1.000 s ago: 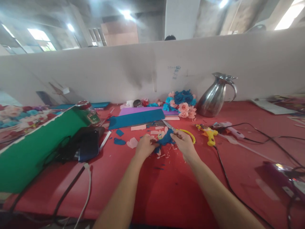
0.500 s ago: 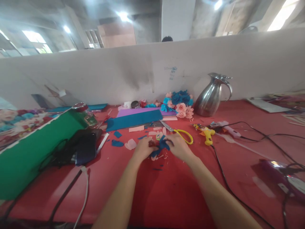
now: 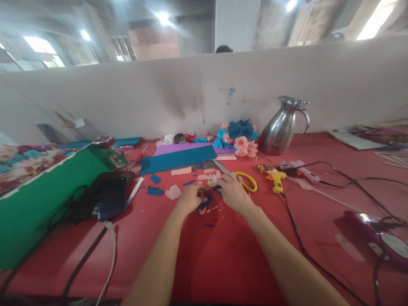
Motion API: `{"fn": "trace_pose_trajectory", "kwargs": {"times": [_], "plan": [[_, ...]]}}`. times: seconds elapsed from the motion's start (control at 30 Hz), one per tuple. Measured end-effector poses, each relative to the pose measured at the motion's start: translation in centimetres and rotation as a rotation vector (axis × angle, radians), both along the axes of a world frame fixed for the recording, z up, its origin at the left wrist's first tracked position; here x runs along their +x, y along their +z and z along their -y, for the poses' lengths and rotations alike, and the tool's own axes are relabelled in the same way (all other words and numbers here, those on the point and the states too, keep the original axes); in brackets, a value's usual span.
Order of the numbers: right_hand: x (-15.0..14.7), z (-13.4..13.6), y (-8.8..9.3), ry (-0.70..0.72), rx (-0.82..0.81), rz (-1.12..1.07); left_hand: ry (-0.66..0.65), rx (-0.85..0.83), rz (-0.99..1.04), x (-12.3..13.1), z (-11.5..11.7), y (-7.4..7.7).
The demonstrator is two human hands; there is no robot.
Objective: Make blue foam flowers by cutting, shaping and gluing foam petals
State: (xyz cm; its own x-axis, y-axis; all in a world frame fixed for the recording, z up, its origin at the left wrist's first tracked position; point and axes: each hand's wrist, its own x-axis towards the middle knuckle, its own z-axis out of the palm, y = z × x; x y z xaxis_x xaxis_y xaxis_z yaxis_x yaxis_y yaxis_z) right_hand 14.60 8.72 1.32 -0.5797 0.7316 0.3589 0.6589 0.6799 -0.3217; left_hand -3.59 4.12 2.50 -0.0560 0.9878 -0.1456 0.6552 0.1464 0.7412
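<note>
My left hand and my right hand meet over the red table, both with fingers curled on a small blue paper piece held low between them. Most of that piece is hidden by the fingers. Yellow-handled scissors lie just beyond my right hand. Pink and blue paper scraps are scattered around both hands.
Blue and purple sheets lie behind the hands, paper flowers and a steel jug further back. A yellow glue gun with cables sits right. A green roll and black phone lie left. A person's head shows over the partition.
Both hands have drawn closer together and lowered toward the table. The blue piece, earlier stretched out between them, is now bunched and mostly covered by the fingers.
</note>
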Motion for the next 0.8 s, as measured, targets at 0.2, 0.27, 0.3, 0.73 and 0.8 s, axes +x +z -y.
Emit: {"fn": "trace_pose_trajectory", "kwargs": {"times": [0.2, 0.27, 0.3, 0.73, 0.8], "plan": [[0.2, -0.1, 0.4, -0.078, -0.205, -0.378, 0.017, 0.053, -0.106, 0.1, -0.1, -0.3], [0.1, -0.2, 0.3, -0.091, -0.285, -0.473, 0.041, 0.046, -0.059, 0.1, -0.2, -0.3], [0.0, -0.2, 0.1, -0.106, -0.322, -0.520, 0.063, 0.031, -0.003, 0.1, -0.2, -0.3], [-1.0, 0.6, 0.7, 0.061, -0.876, -1.066, 0.253, 0.055, 0.699, 2.0, 0.4, 0.9], [-1.3, 0.7, 0.4, 0.052, -0.835, -1.039, 0.225, -0.011, 0.734, 2.4, 0.6, 0.8]]}}
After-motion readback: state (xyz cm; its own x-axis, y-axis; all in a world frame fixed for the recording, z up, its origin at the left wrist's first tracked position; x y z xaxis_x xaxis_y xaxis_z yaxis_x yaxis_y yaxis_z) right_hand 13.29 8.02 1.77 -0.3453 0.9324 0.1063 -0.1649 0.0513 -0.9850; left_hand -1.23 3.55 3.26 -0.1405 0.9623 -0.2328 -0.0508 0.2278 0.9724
